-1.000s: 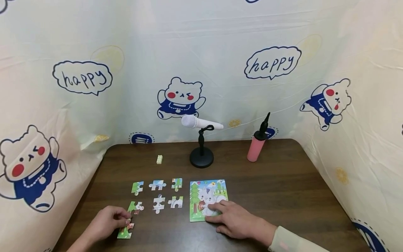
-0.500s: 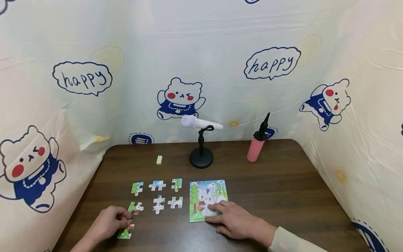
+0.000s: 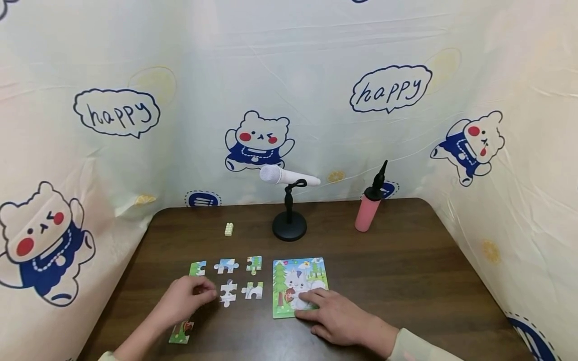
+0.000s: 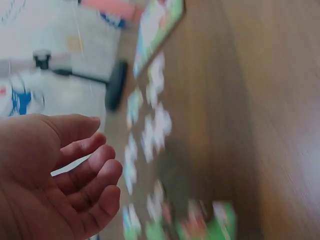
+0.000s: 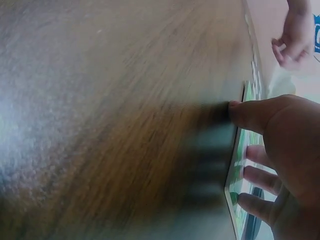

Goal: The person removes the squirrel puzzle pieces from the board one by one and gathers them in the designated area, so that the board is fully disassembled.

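My left hand (image 3: 186, 300) hovers over the left side of a loose group of puzzle pieces, its fingers loosely curled with nothing between them; the left wrist view shows the bare palm (image 4: 30, 175). Its fingertips are nearest a white puzzle piece (image 3: 228, 293). The hand partly covers a green corner piece (image 3: 197, 268) and hides another piece in the head view. Below the wrist lies a green and red piece (image 3: 181, 333). My right hand (image 3: 336, 318) rests with extended fingers on the lower right of a squirrel picture board (image 3: 281, 273), thumb at its near edge.
More pieces lie between the left hand and the board, among them a blue one (image 3: 226, 265) and a green one (image 3: 254, 263). Behind them are a pale toy brick (image 3: 229, 229), a white microphone (image 3: 293, 176) on a black stand (image 3: 289, 226), and a pink hand pump (image 3: 368, 213).
My left hand has left the green and red piece at lower left and moved up and to the right over the pieces. The right hand stays on the board.
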Available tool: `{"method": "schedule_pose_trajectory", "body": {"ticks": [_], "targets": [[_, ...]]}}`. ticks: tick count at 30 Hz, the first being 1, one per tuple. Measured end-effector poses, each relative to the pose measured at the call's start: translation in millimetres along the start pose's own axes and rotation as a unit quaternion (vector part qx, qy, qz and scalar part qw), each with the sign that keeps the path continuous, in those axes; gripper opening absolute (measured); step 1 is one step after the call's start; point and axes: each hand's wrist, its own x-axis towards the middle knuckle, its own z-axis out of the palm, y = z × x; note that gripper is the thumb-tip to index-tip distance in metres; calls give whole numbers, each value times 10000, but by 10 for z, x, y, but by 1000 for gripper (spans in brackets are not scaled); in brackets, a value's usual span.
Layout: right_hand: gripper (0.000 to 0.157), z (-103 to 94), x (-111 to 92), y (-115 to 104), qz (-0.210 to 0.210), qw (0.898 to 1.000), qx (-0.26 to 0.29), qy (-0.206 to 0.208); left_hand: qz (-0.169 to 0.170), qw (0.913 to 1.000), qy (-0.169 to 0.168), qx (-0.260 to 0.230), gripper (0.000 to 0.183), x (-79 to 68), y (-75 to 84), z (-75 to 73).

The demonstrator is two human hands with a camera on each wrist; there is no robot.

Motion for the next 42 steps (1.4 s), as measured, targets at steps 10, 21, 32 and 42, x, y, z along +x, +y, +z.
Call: {"method": "schedule_pose_trajectory", "body": {"ticks": [10,21,32,42], "targets": [[48,-16,-27,-34,-31,9998,131,140,1220,9906,-597,-134,9,419,747,424],[47,3,-228,115,438,9983,354,133,1443,9810,-1269,-282,18,689,1042,957],[47,-16,-290,178,421,9985,239,245,1274,9822,-1357,-233,22,682,1111,1126],[47,-41,-282,132,457,9986,237,137,1137,9830,-1392,-365,22,629,1122,1156]]}}
